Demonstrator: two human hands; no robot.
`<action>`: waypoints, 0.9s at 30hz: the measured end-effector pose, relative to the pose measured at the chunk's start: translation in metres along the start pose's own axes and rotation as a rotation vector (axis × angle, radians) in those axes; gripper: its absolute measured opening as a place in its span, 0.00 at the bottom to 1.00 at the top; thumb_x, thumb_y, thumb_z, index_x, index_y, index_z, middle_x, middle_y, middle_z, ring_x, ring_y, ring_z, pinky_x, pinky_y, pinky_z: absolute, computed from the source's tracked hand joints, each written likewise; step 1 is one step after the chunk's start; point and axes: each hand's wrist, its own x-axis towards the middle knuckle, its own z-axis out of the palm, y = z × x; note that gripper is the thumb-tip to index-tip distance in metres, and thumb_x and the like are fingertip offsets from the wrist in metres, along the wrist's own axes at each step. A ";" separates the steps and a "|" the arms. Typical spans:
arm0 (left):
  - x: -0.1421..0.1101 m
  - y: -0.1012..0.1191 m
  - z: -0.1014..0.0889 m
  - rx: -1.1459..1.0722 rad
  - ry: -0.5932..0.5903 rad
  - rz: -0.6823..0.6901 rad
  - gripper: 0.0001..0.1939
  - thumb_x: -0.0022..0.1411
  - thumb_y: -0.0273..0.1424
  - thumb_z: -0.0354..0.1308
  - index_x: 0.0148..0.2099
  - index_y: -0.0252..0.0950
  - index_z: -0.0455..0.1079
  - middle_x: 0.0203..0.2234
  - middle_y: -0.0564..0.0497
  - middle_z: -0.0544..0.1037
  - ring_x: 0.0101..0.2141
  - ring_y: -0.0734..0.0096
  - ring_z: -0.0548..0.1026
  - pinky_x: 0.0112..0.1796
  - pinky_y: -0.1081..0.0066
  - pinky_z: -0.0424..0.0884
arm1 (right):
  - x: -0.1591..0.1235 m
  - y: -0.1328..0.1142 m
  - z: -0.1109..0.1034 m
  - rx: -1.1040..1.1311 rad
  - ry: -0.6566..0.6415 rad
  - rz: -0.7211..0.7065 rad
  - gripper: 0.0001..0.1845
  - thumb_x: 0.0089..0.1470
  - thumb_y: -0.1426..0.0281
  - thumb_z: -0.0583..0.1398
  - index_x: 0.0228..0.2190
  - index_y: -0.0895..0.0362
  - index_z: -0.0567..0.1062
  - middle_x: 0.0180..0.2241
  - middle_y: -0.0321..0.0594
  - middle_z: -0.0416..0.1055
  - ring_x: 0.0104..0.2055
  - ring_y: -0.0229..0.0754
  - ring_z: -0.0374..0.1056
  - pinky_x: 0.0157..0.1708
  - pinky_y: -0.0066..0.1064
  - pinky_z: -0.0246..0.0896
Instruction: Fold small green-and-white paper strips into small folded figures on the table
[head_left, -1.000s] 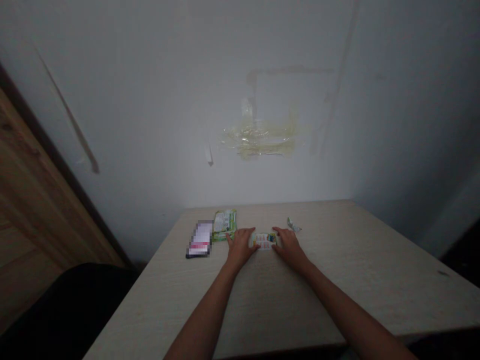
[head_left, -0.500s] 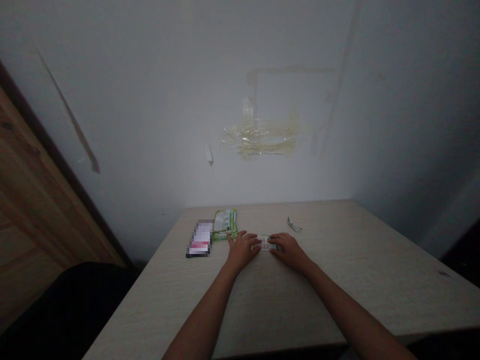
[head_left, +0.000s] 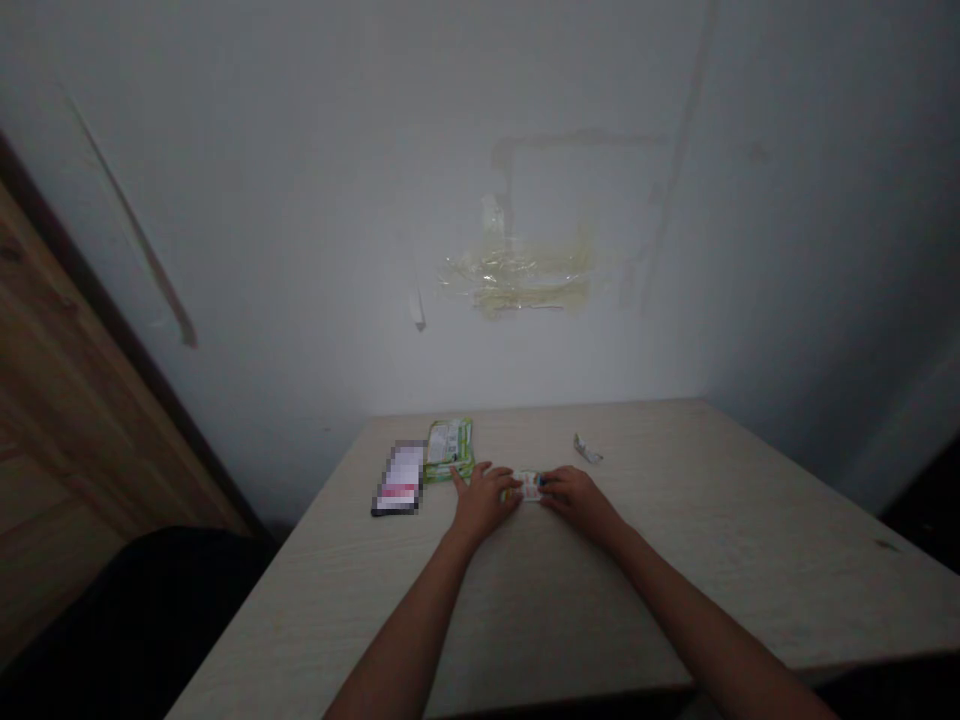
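A small, flat printed packet [head_left: 529,486], white with green and coloured patches, lies on the table between my two hands. My left hand [head_left: 484,503] grips its left end with thumb and fingertips, while the little finger stretches out toward a green packet. At the right end, my right hand [head_left: 576,500] has its fingers drawn together on the packet's edge. Both ends are partly hidden under the fingers. Just left of my left hand lies the larger green-and-white packet [head_left: 449,447]. A small crumpled wrapper piece [head_left: 587,449] rests beyond my right hand.
A phone [head_left: 401,478] with a blurred-out screen lies beside the green packet. The pale wooden table [head_left: 675,480] meets a wall [head_left: 315,220] marked with old tape [head_left: 525,275]. A wooden door [head_left: 45,400] and a dark shape [head_left: 135,610] are at the left.
My right fingers have drawn closer together on the packet's right end, and a blue patch now shows there. My left hand stays in nearly the same place.
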 end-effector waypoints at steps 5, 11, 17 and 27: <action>0.000 0.002 0.000 0.008 0.027 0.010 0.12 0.59 0.44 0.58 0.45 0.54 0.75 0.51 0.54 0.75 0.59 0.52 0.60 0.55 0.27 0.29 | 0.000 0.001 0.002 -0.019 0.018 -0.056 0.06 0.56 0.70 0.62 0.34 0.53 0.81 0.38 0.42 0.78 0.42 0.44 0.71 0.46 0.37 0.61; 0.000 0.007 -0.002 0.042 0.009 0.001 0.14 0.58 0.45 0.58 0.46 0.51 0.74 0.50 0.52 0.75 0.57 0.53 0.62 0.57 0.29 0.32 | 0.001 -0.005 0.006 -0.059 0.002 -0.055 0.06 0.58 0.72 0.59 0.34 0.56 0.78 0.36 0.43 0.77 0.40 0.43 0.70 0.45 0.36 0.60; 0.000 0.012 -0.005 0.024 0.012 -0.005 0.13 0.58 0.45 0.58 0.46 0.55 0.74 0.50 0.53 0.75 0.57 0.53 0.62 0.57 0.30 0.30 | 0.005 -0.011 0.000 -0.055 -0.059 0.009 0.07 0.58 0.71 0.59 0.37 0.57 0.77 0.37 0.45 0.76 0.41 0.44 0.70 0.44 0.36 0.61; 0.000 0.012 -0.004 0.002 -0.023 -0.040 0.13 0.59 0.46 0.57 0.46 0.58 0.74 0.52 0.53 0.73 0.58 0.52 0.60 0.57 0.30 0.31 | 0.001 0.001 -0.009 0.045 -0.107 0.060 0.11 0.56 0.73 0.58 0.40 0.53 0.78 0.39 0.42 0.78 0.42 0.44 0.72 0.47 0.37 0.61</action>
